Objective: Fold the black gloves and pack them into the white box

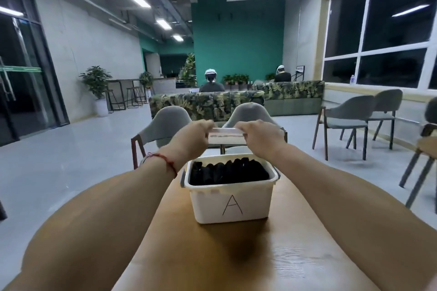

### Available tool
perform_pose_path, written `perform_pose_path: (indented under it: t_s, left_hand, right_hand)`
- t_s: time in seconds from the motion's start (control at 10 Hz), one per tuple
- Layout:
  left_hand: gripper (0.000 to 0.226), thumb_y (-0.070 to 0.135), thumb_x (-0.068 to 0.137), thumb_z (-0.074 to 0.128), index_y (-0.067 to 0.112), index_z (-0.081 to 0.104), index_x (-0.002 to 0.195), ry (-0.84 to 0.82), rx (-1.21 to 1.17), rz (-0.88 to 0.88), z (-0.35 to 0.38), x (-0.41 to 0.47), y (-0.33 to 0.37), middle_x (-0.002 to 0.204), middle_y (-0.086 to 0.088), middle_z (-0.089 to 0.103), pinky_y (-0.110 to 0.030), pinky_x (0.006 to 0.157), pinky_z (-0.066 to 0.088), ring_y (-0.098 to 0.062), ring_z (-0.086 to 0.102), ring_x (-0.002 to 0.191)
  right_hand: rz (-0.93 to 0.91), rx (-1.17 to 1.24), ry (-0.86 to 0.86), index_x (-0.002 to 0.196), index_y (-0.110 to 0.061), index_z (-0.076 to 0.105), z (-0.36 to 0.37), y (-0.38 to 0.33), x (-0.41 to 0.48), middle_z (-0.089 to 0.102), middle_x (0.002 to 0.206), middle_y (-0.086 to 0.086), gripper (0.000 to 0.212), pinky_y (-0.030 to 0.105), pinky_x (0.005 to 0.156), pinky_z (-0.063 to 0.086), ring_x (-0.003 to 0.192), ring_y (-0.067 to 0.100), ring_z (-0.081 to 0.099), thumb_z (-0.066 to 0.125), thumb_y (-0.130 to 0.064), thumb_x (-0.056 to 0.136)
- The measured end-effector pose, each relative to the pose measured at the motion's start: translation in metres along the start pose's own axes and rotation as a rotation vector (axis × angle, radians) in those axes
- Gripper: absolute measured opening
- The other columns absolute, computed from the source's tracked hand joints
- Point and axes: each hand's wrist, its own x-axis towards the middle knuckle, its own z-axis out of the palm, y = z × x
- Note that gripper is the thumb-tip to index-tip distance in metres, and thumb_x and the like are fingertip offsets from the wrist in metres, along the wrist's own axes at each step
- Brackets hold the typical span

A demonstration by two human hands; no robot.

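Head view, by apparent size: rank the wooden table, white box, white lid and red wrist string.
1. wooden table
2. white box
3. white lid, seen near edge-on and farther from the camera, so its rank against the box is unsure
4. red wrist string

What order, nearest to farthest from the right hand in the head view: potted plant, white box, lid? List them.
1. The lid, held in the right hand itself.
2. The white box, just below on the table.
3. The potted plant, far back on the left.
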Motion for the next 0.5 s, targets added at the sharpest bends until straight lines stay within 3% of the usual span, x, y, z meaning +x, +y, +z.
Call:
perform_pose_path:
  t_s: [0.1, 0.2, 0.3, 0.4, 0.5]
  left_hand:
    - [0.050, -0.004, 0.092, 0.044, 0.029, 0.069, 0.120, -0.142, -0.012, -0.082, 0.015, -0.011, -0.010, 0.093, -0.005, 0.071, -0.046, 0.081, 0.059, -0.029, 0.065, 0.085]
    - [0.046, -0.002, 0.089, 0.049, 0.036, 0.067, 0.109, -0.186, -0.050, -0.087, 0.024, -0.023, -0.024, 0.094, -0.001, 0.072, -0.044, 0.082, 0.059, -0.025, 0.066, 0.089]
    - [0.036, 0.007, 0.091, 0.060, 0.036, 0.069, 0.110, -0.216, -0.098, -0.094, 0.018, -0.032, -0.035, 0.103, 0.009, 0.072, -0.030, 0.083, 0.055, -0.014, 0.066, 0.096]
    - [0.035, 0.031, 0.088, 0.071, 0.038, 0.070, 0.123, -0.464, -0.206, -0.098, 0.006, -0.039, -0.042, 0.124, 0.017, 0.069, -0.031, 0.099, 0.051, -0.006, 0.063, 0.118]
    - [0.037, 0.038, 0.091, 0.066, 0.034, 0.071, 0.128, -0.431, -0.250, -0.130, 0.008, -0.040, -0.047, 0.129, 0.015, 0.070, -0.037, 0.109, 0.049, -0.008, 0.064, 0.121]
  right_hand:
    - [-0.084, -0.050, -0.103, 0.125, -0.041, 0.067, 0.006, -0.001, -0.012, 0.071, 0.112, 0.000, 0.046, 0.030, 0.056, 0.021, 0.093, 0.029, 0.060, 0.042, -0.008, 0.103]
    - [-0.108, 0.055, -0.162, 0.121, -0.044, 0.070, 0.019, -0.006, -0.013, 0.074, 0.110, -0.004, 0.046, 0.036, 0.071, 0.035, 0.100, 0.029, 0.066, 0.048, -0.010, 0.097]
    - [-0.123, 0.091, -0.231, 0.119, -0.047, 0.072, 0.015, -0.007, -0.014, 0.075, 0.113, -0.009, 0.038, 0.040, 0.076, 0.050, 0.101, 0.025, 0.069, 0.057, -0.020, 0.097]
    - [-0.169, 0.146, -0.419, 0.129, -0.042, 0.071, 0.008, -0.001, -0.020, 0.070, 0.124, -0.018, 0.038, 0.040, 0.094, 0.056, 0.112, 0.013, 0.065, 0.076, -0.043, 0.091]
    - [-0.104, 0.215, -0.514, 0.129, -0.037, 0.072, 0.005, -0.001, -0.024, 0.072, 0.126, -0.017, 0.042, 0.041, 0.105, 0.053, 0.115, 0.012, 0.066, 0.072, -0.059, 0.093]
